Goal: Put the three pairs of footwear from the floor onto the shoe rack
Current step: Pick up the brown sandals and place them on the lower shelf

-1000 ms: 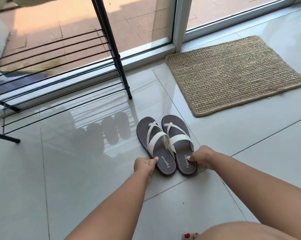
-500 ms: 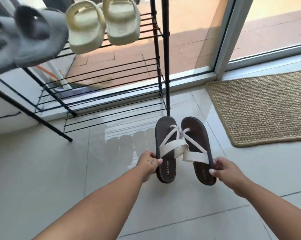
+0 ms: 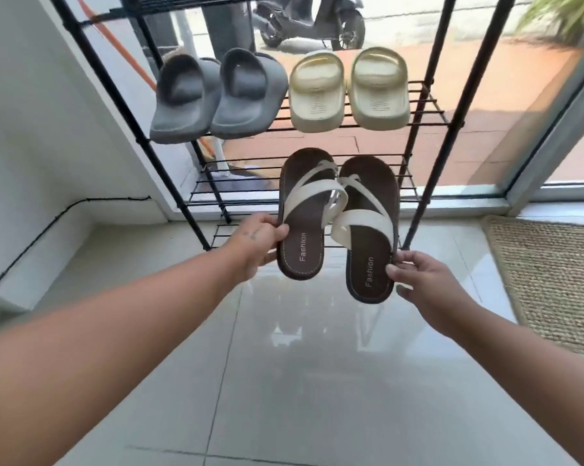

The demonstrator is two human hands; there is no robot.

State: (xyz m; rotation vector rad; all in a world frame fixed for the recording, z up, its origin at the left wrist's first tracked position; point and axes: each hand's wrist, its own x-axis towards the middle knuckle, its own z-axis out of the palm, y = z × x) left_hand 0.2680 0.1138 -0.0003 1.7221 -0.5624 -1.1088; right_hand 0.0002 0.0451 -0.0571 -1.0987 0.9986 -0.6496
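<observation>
- The last pair is in hand: the left hand (image 3: 255,243) pinches the heel edge of the left brown sandal (image 3: 305,213), and the right hand (image 3: 421,284) pinches the heel of the right brown sandal (image 3: 369,230). Each grip is closed on its own sandal.
- Both sandals hang in the air in front of the shoe rack (image 3: 428,105), toes pointing at the lower shelf (image 3: 243,183), clear of the floor (image 3: 317,381).
- The grey slides (image 3: 213,95) and cream slides (image 3: 347,89) sit side by side on the shelf above, filling it.
- Next, I'd say, the pair goes forward and down onto the lower bars, soles flat.
- That shelf looks bare, so there is room. The white straps overlap in the middle and could snag.
- The right front post (image 3: 452,129) stands just beside the right sandal; the woven mat (image 3: 552,280) lies well off to the right.
</observation>
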